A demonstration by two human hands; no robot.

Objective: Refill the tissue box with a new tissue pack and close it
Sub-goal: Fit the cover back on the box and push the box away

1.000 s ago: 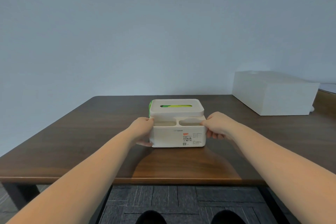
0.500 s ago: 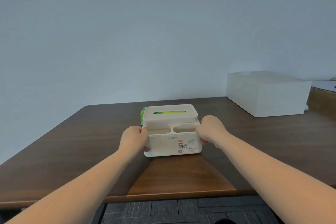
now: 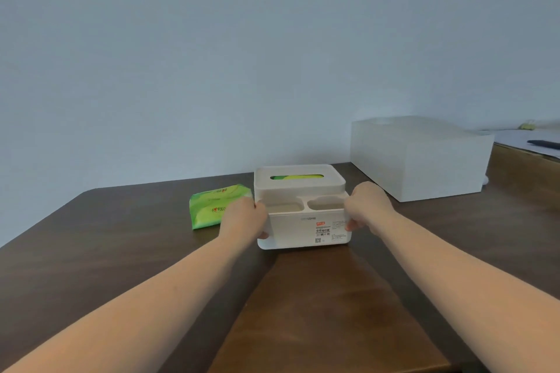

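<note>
A white tissue box (image 3: 303, 228) stands on the brown table (image 3: 106, 251), with two open front compartments and a printed label. Its lid (image 3: 298, 180) is on, and green shows through the slot. My left hand (image 3: 245, 218) grips the box's left side and my right hand (image 3: 365, 209) grips its right side. A green tissue pack (image 3: 212, 207) lies on the table just left of the box, partly behind my left hand.
A large white box (image 3: 418, 157) stands at the back right of the table. Beyond it is a lighter wooden surface (image 3: 527, 172) with papers and a dark object. The wall is close behind the table.
The box, held in both hands, has shifted to the right, uncovering the green tissue pack that was mostly hidden behind it. The view has also tilted up and turned.
</note>
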